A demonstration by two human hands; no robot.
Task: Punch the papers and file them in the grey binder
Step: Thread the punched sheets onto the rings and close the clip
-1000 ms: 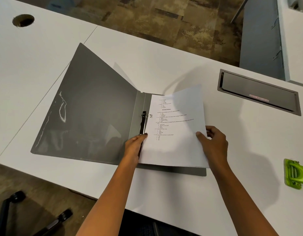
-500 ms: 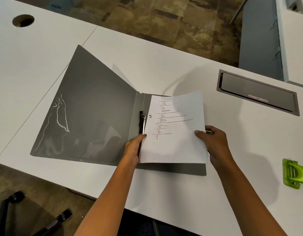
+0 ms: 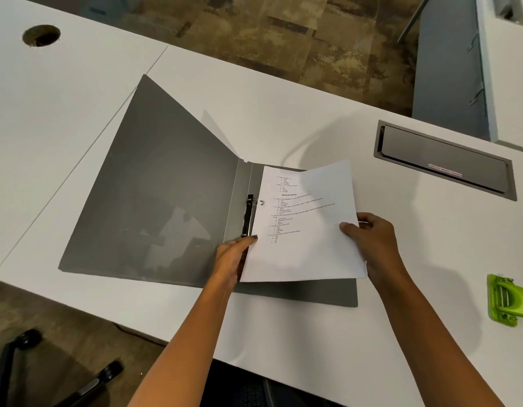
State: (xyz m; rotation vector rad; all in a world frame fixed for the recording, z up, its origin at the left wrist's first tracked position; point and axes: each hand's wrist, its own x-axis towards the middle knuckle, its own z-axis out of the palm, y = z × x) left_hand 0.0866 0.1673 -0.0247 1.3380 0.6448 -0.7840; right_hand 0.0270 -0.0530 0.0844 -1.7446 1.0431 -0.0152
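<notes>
Papers (image 3: 305,251) pinched between left hand (image 3: 231,257) and right hand (image 3: 373,245), over binder (image 3: 154,201).

Head camera looks down, close over desk (image 3: 283,98).

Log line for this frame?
step: filing | papers: above open grey binder | left hand: holds left edge | right hand: grips right edge | green punch: idle on desk

L hand (image 3: 231,257) & R hand (image 3: 375,245) bare, forearms bare too.
</notes>
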